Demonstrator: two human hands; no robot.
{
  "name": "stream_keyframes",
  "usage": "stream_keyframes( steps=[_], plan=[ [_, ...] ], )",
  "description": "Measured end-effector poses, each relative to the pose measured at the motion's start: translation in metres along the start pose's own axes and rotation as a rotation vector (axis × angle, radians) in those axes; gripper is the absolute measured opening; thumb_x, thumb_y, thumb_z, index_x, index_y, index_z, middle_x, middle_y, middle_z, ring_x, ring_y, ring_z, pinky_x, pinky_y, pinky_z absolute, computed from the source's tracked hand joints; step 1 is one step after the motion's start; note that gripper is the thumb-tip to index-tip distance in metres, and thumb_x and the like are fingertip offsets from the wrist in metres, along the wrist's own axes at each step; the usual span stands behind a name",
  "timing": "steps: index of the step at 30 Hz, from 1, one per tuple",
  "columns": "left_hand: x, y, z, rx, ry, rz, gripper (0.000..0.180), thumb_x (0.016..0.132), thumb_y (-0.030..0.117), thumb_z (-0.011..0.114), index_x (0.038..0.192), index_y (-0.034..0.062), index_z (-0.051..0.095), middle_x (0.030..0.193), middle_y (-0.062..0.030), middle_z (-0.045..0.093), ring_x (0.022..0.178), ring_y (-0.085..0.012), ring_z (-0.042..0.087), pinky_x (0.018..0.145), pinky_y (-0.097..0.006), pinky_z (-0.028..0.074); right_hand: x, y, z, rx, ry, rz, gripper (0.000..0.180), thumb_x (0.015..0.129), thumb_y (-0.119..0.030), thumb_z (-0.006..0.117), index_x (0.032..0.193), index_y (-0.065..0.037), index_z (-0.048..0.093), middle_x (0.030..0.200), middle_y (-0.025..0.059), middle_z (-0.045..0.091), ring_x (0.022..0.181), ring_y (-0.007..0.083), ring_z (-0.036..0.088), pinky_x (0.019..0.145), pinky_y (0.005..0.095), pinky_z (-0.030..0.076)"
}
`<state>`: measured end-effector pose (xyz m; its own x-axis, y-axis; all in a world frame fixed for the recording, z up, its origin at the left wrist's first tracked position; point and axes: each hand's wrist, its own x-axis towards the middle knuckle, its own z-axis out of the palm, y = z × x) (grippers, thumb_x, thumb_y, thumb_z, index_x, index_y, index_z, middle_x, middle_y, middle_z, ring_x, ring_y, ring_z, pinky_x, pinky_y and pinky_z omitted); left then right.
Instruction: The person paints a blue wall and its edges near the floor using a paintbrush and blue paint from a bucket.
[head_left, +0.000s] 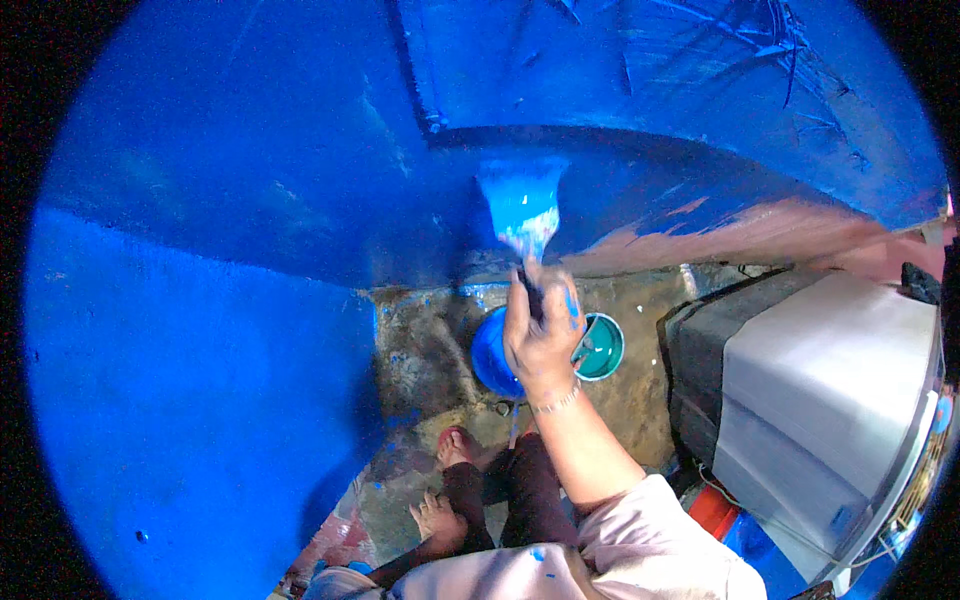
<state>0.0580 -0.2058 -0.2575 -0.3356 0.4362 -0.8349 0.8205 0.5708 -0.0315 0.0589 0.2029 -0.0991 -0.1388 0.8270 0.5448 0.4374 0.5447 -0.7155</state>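
My right hand [545,325] is closed around the handle of a wide paintbrush [527,205]. Blue paint coats the brush's bristles, which meet the blue wall [330,170] just below a raised edge. Smears of blue paint mark the back of this hand. Low in the view, my left hand [437,518] rests by my dark-trousered leg, fingers apart and holding nothing. Below my right wrist stands a blue bucket [492,352], partly covered by the hand. Beside it is a round tub [603,348] with green inside and a light rim.
A second blue wall [190,400] rises on the left and meets the first at a corner. Pinkish unpainted patches [740,235] show at right. A large grey-white appliance-like box [820,370] stands at right. My bare foot [455,440] is on the stained concrete floor [420,350].
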Motion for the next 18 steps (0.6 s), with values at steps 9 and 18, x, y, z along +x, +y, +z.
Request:
stream_keyframes(
  steps=[9, 18],
  plan=[
    [0.006, -0.002, 0.005, 0.005, 0.054, 0.088, 0.06, 0.078, 0.035, 0.056, 0.128, 0.0031, 0.046, 0.139, -0.0198, 0.035, 0.125, -0.0366, 0.041, 0.109, -0.058, 0.015, 0.024, -0.025, -0.018, 0.046, 0.094, -0.187, 0.027, 0.073, 0.007, 0.064, 0.099, -0.001, 0.06, 0.083, 0.0158, 0.062, 0.069, 0.031, 0.059, 0.06, 0.0363, 0.048],
    [0.0, 0.001, 0.004, -0.043, 0.136, 0.074, 0.057, 0.078, 0.034, 0.057, 0.126, 0.0039, 0.048, 0.14, -0.0189, 0.035, 0.125, -0.0364, 0.04, 0.108, -0.059, 0.015, -0.039, 0.01, -0.019, -0.029, -0.111, 0.132, 0.023, 0.077, 0.001, 0.065, 0.099, -0.002, 0.06, 0.085, 0.0156, 0.062, 0.074, 0.0323, 0.061, 0.064, 0.0383, 0.049]
  ],
)
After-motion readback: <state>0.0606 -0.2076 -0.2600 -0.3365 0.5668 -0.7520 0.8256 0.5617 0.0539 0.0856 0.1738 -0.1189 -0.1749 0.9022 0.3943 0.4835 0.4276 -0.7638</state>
